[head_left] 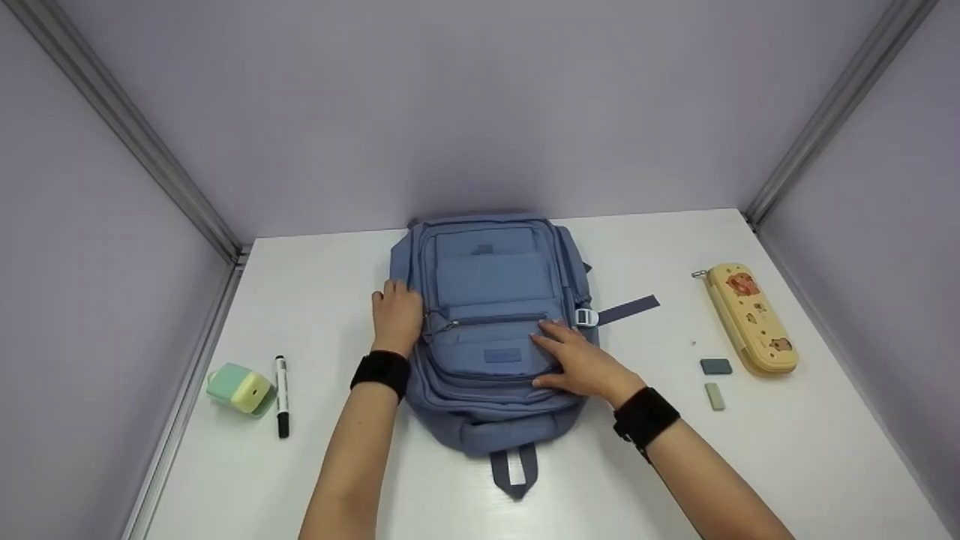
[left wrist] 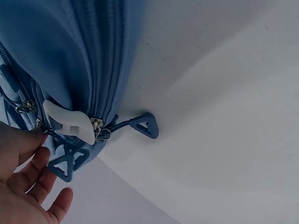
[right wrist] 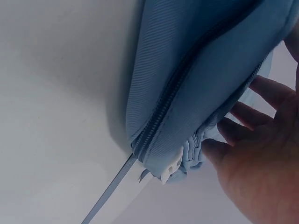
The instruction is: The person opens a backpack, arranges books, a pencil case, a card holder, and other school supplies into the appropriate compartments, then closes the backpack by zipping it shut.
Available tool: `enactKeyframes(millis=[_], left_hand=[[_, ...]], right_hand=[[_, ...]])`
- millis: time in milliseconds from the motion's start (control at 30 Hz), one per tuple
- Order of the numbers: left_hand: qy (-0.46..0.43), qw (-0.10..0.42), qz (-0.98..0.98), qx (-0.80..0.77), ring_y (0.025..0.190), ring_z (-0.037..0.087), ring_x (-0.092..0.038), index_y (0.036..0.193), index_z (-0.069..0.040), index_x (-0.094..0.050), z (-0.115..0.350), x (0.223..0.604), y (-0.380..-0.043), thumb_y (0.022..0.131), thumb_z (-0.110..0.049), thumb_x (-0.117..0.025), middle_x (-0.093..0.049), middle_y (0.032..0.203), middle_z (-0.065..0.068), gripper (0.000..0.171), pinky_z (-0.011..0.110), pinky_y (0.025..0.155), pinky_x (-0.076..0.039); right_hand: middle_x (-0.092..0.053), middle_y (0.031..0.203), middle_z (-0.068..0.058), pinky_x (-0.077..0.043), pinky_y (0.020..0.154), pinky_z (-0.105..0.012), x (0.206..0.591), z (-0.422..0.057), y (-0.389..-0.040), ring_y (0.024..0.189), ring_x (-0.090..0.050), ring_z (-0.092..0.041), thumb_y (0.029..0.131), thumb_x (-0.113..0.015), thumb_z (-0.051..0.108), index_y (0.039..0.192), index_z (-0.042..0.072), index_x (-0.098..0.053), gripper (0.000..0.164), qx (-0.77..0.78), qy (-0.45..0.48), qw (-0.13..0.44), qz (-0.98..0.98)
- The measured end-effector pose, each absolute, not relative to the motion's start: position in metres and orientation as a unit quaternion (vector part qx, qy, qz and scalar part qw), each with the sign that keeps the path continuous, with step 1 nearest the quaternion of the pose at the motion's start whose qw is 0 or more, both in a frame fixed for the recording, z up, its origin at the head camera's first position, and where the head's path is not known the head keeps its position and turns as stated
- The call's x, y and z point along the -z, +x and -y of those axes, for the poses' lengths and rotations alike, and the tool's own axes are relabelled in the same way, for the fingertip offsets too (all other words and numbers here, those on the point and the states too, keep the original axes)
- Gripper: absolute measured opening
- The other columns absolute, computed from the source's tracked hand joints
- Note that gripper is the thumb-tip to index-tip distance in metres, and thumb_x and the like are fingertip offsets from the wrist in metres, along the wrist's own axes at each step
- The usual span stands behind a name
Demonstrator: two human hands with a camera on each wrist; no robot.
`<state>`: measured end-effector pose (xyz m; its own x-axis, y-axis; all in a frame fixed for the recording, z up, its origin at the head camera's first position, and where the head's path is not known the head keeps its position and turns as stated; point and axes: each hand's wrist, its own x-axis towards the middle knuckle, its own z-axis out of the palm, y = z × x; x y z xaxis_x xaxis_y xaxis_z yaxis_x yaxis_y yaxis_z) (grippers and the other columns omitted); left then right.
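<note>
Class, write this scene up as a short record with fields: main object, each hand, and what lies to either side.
Main object: blue backpack, lying on a white table
Left hand: pinches a zipper pull at the backpack's side
Right hand: rests on the backpack's front, fingers spread
Left side: green-and-yellow gadget, capped marker
Right side: yellow case, dark block, pale green block

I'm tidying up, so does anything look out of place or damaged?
Nothing looks plainly damaged or spilled. A strap pokes untidily from the backpack across the table, and a tiny speck, too small to identify, lies left of the yellow case.
</note>
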<state>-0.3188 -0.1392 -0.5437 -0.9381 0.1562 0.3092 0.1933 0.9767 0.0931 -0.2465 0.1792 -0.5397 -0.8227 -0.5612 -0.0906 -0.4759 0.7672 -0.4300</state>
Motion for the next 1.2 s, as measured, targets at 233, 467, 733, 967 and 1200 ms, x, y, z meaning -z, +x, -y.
enactKeyframes(millis=[233,467,733,967,1200], left_hand=[[-0.096,0.164,0.98,0.05,0.083,0.037,-0.059,0.081,0.005,-0.065,0.142,0.545,-0.315,0.094,0.001,-0.051,-0.065,0.082,0.021,0.019,0.05,0.073,-0.044],[-0.106,0.13,0.982,0.084,0.072,0.038,-0.064,0.079,0.007,-0.063,0.143,0.543,-0.312,0.094,0.004,-0.052,-0.064,0.077,0.023,0.018,0.049,0.065,-0.051],[-0.106,0.046,0.985,0.126,0.072,0.034,-0.067,0.08,0.006,-0.068,0.145,0.535,-0.313,0.09,0.005,-0.057,-0.068,0.082,0.023,0.015,0.044,0.063,-0.054],[-0.101,-0.014,0.987,0.122,0.075,0.032,-0.067,0.087,0.004,-0.07,0.148,0.527,-0.305,0.094,0.0,-0.056,-0.07,0.087,0.02,0.016,0.042,0.063,-0.054],[-0.098,-0.034,0.989,0.109,0.079,0.032,-0.067,0.09,0.001,-0.07,0.153,0.522,-0.297,0.095,-0.003,-0.056,-0.07,0.091,0.018,0.016,0.044,0.066,-0.054]], right_hand=[[-0.031,0.155,-0.018,-0.034,0.107,-0.051,0.547,-0.176,-0.246,0.141,-0.03,-0.038,0.088,-0.071,0.044,0.146,0.011,-0.048,0.07,0.172,-0.31,0.06,-0.933],[-0.039,0.15,-0.02,-0.037,0.104,-0.054,0.55,-0.171,-0.247,0.136,-0.036,-0.043,0.092,-0.067,0.043,0.141,0.008,-0.053,0.063,0.138,-0.341,0.017,-0.93],[-0.043,0.146,-0.022,-0.039,0.102,-0.054,0.553,-0.168,-0.247,0.134,-0.038,-0.045,0.094,-0.065,0.039,0.137,0.006,-0.057,0.055,0.152,-0.337,-0.002,-0.929],[-0.045,0.146,-0.02,-0.038,0.104,-0.052,0.55,-0.165,-0.248,0.134,-0.04,-0.042,0.096,-0.061,0.043,0.135,0.005,-0.06,0.054,0.156,-0.31,0.016,-0.938],[-0.039,0.149,-0.022,-0.034,0.107,-0.051,0.548,-0.165,-0.246,0.137,-0.033,-0.045,0.085,-0.072,0.052,0.138,0.005,-0.056,0.073,0.158,-0.309,0.036,-0.937]])
